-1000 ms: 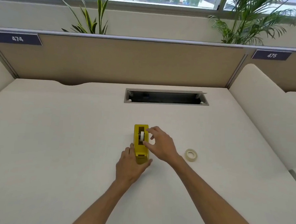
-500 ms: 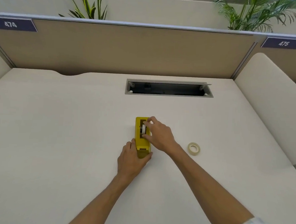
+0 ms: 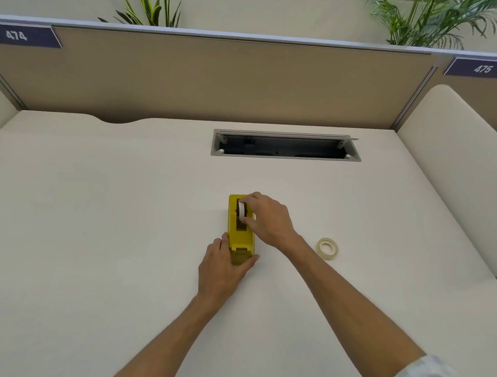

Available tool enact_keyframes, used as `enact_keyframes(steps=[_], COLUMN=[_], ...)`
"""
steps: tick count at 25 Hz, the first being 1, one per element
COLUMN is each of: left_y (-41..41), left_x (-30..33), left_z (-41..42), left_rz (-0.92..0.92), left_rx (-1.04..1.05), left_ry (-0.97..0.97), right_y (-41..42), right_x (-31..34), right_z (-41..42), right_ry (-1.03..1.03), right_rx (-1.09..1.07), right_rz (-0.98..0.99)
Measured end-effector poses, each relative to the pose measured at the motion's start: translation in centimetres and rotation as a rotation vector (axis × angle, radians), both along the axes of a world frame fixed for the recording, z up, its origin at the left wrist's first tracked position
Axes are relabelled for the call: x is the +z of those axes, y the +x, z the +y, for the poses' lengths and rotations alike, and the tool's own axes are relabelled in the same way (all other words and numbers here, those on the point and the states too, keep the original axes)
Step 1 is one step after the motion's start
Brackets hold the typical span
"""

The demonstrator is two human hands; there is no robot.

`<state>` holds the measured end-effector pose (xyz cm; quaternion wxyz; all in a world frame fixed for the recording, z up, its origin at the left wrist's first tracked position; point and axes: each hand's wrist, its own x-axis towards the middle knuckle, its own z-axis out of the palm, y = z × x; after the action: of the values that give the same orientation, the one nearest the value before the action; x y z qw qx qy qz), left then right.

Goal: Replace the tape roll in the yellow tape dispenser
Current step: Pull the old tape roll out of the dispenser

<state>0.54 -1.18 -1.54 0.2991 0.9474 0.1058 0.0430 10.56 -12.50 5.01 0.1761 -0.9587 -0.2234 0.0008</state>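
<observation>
The yellow tape dispenser lies on the white desk, pointing away from me. My left hand wraps around its near end, thumb on one side and fingers on the other. My right hand reaches over the dispenser's slot and pinches the white tape roll that sits inside it, fingertip at the far side and thumb at the near side. A second tape roll, pale and translucent, lies flat on the desk to the right of my right wrist.
An open cable slot is set into the desk behind the dispenser. A tan partition closes the back edge, and a cream side panel stands on the right.
My right hand has slid forward over the dispenser's slot and closed its fingers on the roll inside. My left hand keeps its hold on the near end. The camera tilted down.
</observation>
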Motion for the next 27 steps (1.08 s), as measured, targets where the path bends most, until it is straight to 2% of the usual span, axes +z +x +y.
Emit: enact_keyframes(steps=[6, 12, 16, 22, 27], left_y=[-1.3, -1.5, -1.0, -2.8, -4.9], left_x=[-0.1, 3.0, 6.5, 9.0, 10.1], left_z=[0.5, 1.6, 1.5, 0.7, 0.6], left_rz=[-0.069, -0.358, -0.486, -0.487, -0.525], left_rx=[-0.037, 0.017, -0.006, -0.107, -0.138], left_ry=[-0.109, -0.294, -0.407, -0.547, -0.509], right_y=[-0.4, -1.8, -4.2, -8.1, -10.2], right_x=[0.0, 2.0, 3.6, 5.7, 6.6], right_z=[-0.4, -1.4, -2.0, -2.9, -3.8], right_ry=[0.114, 0.271, 0.345, 0.409, 0.427], right_rx=[0.012, 0.061, 0.112, 0.166, 0.191], right_rz=[-0.028, -0.045, -0.036, -0.02, -0.031])
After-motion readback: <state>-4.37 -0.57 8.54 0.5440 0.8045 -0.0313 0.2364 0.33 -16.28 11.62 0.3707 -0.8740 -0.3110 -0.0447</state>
